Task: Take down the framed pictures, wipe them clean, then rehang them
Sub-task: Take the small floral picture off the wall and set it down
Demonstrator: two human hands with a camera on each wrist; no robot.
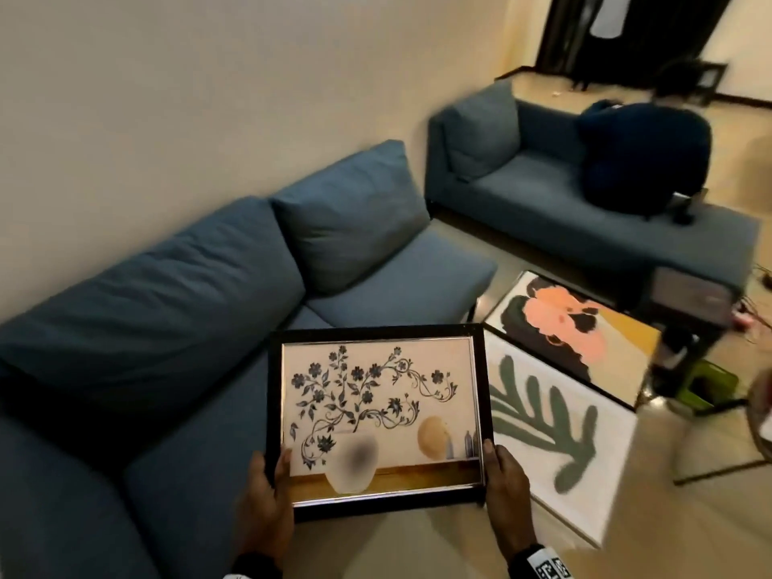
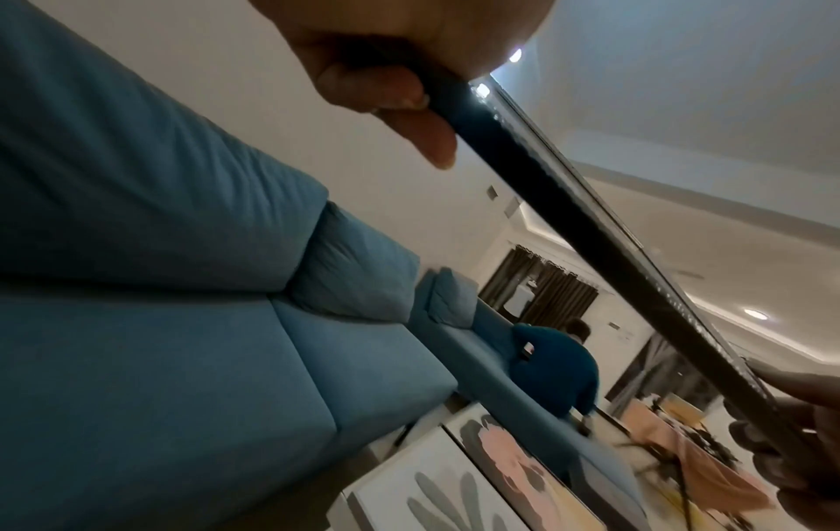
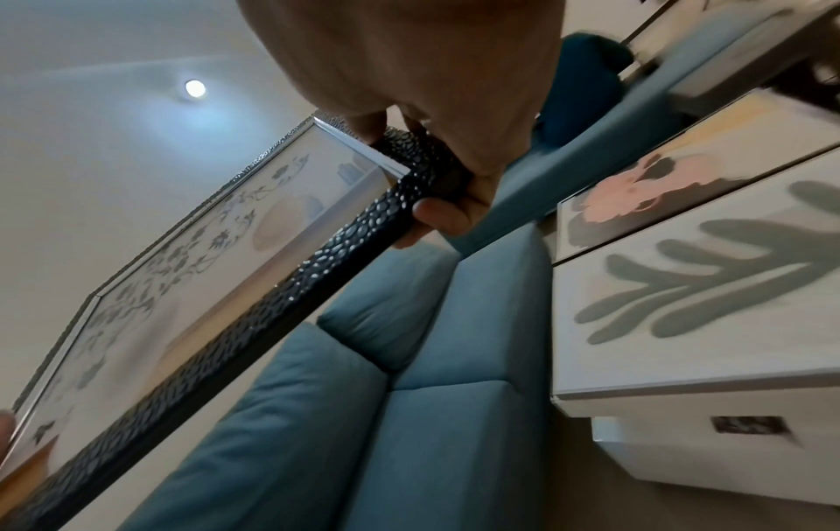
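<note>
Sofa (image 1: pixel 175 311) behind; three framed pictures (image 1: pixel 378 415).

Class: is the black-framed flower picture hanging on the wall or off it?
Off the wall: both hands, left hand and right hand, hold the black-framed flower picture above the sofa.

Black pebbled glossy picture frame (image 3: pixel 291 294) with silver inner trim, matt blue cloth sofa (image 1: pixel 175 286)

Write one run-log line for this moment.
step: carrying | held: flower picture | left hand: grips left edge | right hand: grips right edge | nearby: two pictures lying flat, sofa
</note>
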